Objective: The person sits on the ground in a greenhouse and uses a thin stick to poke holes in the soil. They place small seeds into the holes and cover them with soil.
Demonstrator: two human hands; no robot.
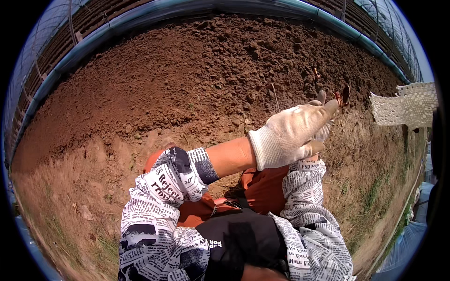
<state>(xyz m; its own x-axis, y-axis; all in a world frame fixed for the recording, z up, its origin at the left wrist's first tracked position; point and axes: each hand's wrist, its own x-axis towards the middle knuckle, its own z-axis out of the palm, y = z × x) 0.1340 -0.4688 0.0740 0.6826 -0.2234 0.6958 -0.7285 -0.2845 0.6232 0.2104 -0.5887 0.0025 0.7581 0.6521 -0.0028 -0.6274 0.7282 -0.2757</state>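
Observation:
My left hand (293, 131), in a cream work glove, reaches across my front to the right. Its fingers point toward the edge of the loosened brown soil (225, 70). My right hand (324, 131), also gloved, lies mostly hidden behind the left one; only parts of its fingers show. Close to the fingertips are a small reddish plant piece (338, 97) and a dark oval piece (346, 95). Whether a finger touches the reddish piece, I cannot tell. The palms are hidden, so anything inside them is out of sight. Farther up lies another small yellowish-red piece (316, 72) on the soil.
A pale blue rolled plastic edge (140, 17) curves along the soil's far side, with greenhouse hoops (390, 28) beyond. Trodden ground with grass (376, 189) borders the bed. Thin dry stems (275, 96) stick up. Lace cloth (404, 105) hangs at the right.

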